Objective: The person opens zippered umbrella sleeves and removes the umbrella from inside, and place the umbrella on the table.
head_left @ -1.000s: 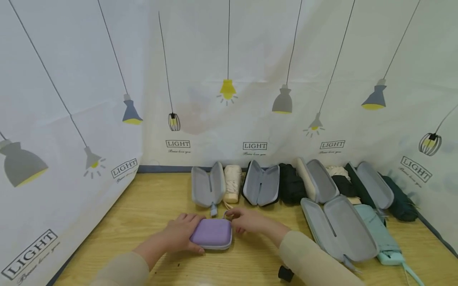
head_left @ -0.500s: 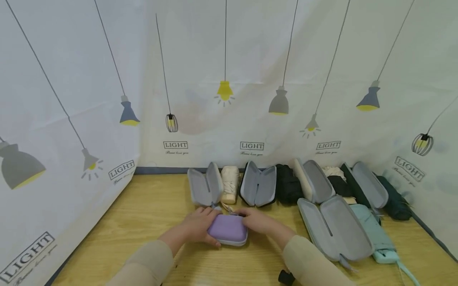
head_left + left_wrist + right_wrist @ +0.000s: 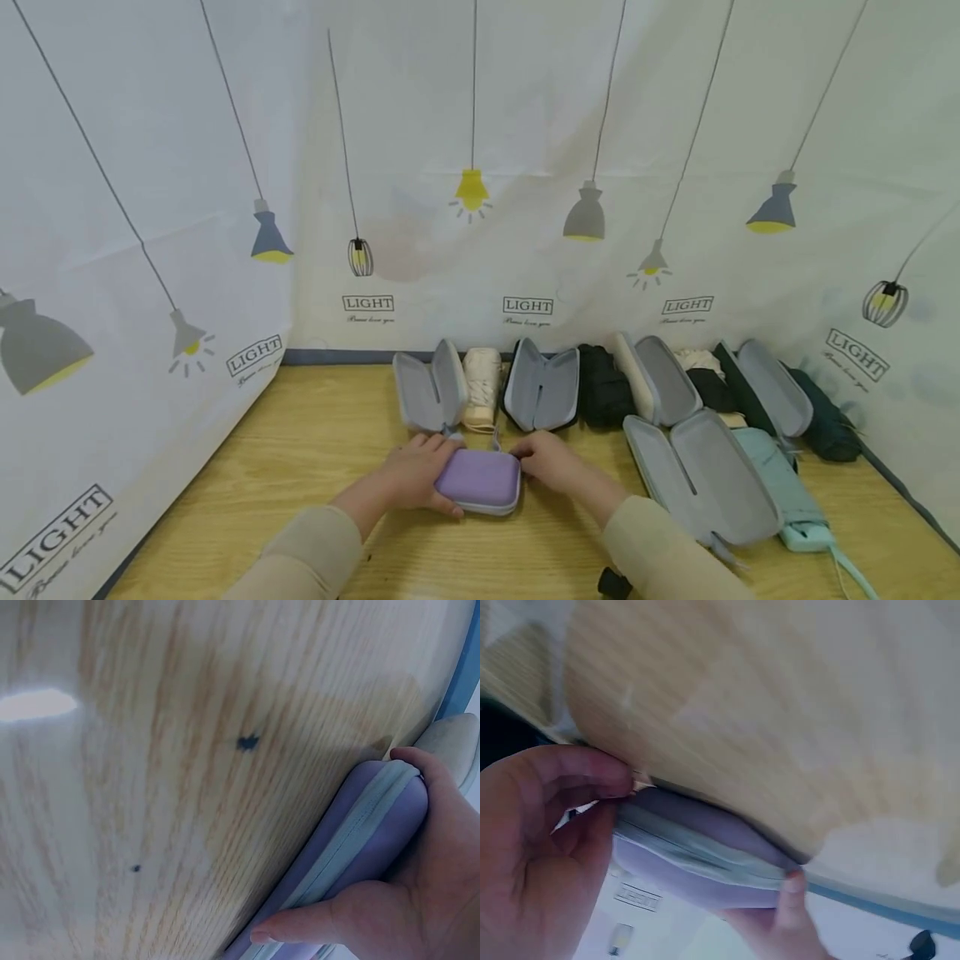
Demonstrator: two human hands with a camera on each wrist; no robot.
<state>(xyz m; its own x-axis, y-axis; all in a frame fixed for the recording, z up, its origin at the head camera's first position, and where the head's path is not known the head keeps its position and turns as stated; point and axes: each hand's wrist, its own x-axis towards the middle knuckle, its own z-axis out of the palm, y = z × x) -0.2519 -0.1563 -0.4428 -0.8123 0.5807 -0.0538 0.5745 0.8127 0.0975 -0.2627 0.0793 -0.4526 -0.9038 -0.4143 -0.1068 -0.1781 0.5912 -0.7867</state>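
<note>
A closed lilac hard case (image 3: 477,481) with a pale zip seam lies flat on the table in front of me. My left hand (image 3: 423,475) grips its left end, thumb along the front side and fingers over the back corner. In the left wrist view that thumb (image 3: 300,922) presses across the seam. My right hand (image 3: 551,461) is at the case's right rear corner, thumb and forefinger pinching the zipper pull (image 3: 640,781) at the end of the seam; the fingers hide most of it. A grey strap (image 3: 496,438) stands up just behind the case.
Behind stand open grey-lined cases (image 3: 422,392), with beige (image 3: 482,387) and black (image 3: 606,387) folded umbrellas between them. To the right lie a large open case (image 3: 723,479), a teal folded umbrella (image 3: 783,492) and a dark green one (image 3: 825,417). A small black object (image 3: 615,582) is near my right sleeve.
The lilac case and my left hand shifted right, then stayed put. My right hand moved from the case's back edge to its right rear corner; the grey strap behind came into view.
</note>
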